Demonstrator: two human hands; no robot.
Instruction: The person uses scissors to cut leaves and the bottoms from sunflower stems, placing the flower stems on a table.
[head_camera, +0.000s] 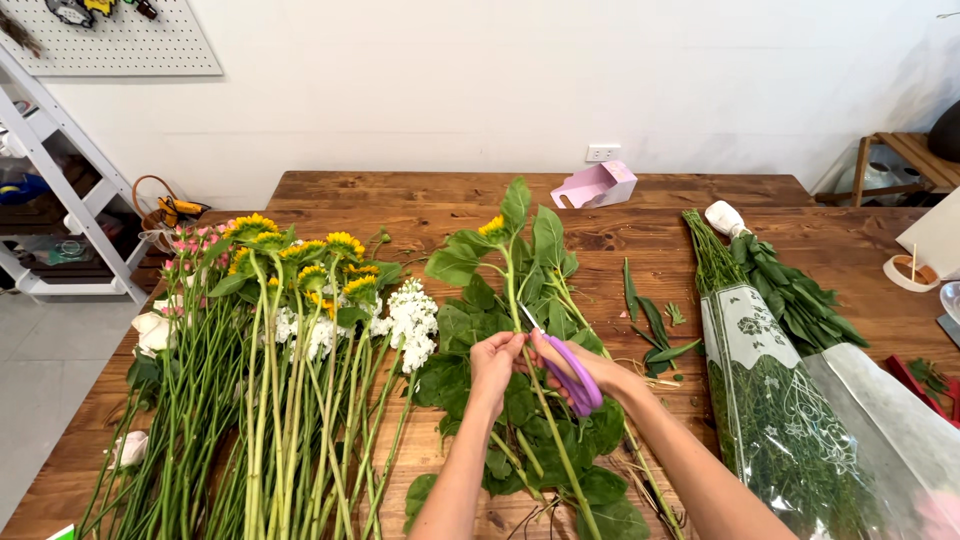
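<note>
I see the sunflower stem (545, 410) running lengthwise away from me; left hand (492, 362) pinches it, right hand (580, 368) grips purple scissors (572, 378) just right of it.

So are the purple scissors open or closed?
Open, it seems. The purple scissors in the right hand show blades parted around the sunflower stem that the left hand holds.
</note>
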